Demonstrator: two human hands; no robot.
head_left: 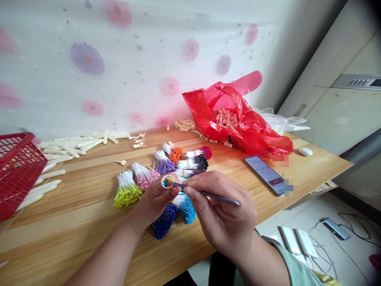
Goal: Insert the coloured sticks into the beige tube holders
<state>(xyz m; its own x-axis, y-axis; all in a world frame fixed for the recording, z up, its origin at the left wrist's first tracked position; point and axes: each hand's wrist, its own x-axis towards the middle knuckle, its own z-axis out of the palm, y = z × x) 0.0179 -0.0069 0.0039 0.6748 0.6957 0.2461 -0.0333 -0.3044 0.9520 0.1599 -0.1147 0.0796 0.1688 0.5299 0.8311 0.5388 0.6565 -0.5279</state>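
My left hand (157, 198) is closed around a small round white piece (163, 181), its open end facing me. Several coloured bits show inside that end. Dark metal tweezers (220, 197) are gripped in my right hand (224, 210), and their tips reach into the opening. Around my hands lie bundles of thin white sticks with coloured tips: yellow-green (127, 190), pink (145, 175), purple (164, 163), orange (174, 152), black (196, 163), dark red (202, 153), light blue (186, 206) and dark blue (163, 222). My fingers hide parts of some bundles.
On the left stands a red basket (20, 171) beside long cream-coloured tubes (70, 147). A red plastic bag (250, 131) holds pinkish slotted pieces (228, 118); similar ones lie beside it. A phone (264, 174) and a white oval object (305, 151) rest at the right of the wooden table (74, 222).
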